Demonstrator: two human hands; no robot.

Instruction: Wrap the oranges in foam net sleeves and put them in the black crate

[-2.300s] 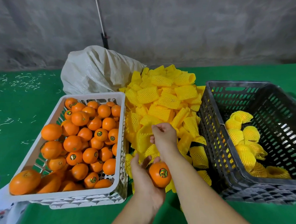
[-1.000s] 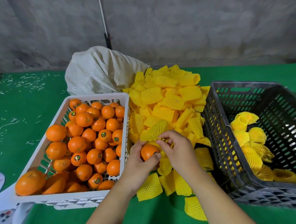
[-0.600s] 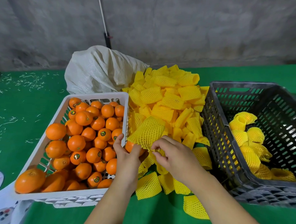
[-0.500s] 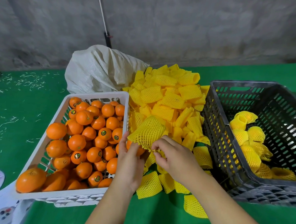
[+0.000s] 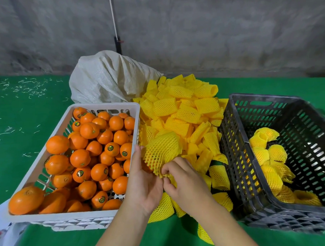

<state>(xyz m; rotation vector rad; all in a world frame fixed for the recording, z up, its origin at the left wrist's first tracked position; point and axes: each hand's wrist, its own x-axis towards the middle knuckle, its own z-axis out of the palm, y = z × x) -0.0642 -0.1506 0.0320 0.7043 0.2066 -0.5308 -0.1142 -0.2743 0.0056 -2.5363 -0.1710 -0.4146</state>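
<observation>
Left hand [image 5: 144, 184] cupping orange [image 5: 147, 167]; right hand [image 5: 185, 182] pinching foam net sleeve [image 5: 161, 150] stretched over it, between white crate [image 5: 103, 107] and black crate [image 5: 236, 162].

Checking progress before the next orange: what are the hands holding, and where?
Left hand cups the orange from below; right hand pinches the foam sleeve at its lower edge.

View: single head-worn wide-angle camera.
Facing: forward and down, toward a grey wall [image 5: 198, 32].
Range: close over the green table [image 5: 20, 118]; forearms enter from the bottom edge.
Overlap: none, one view only.
</observation>
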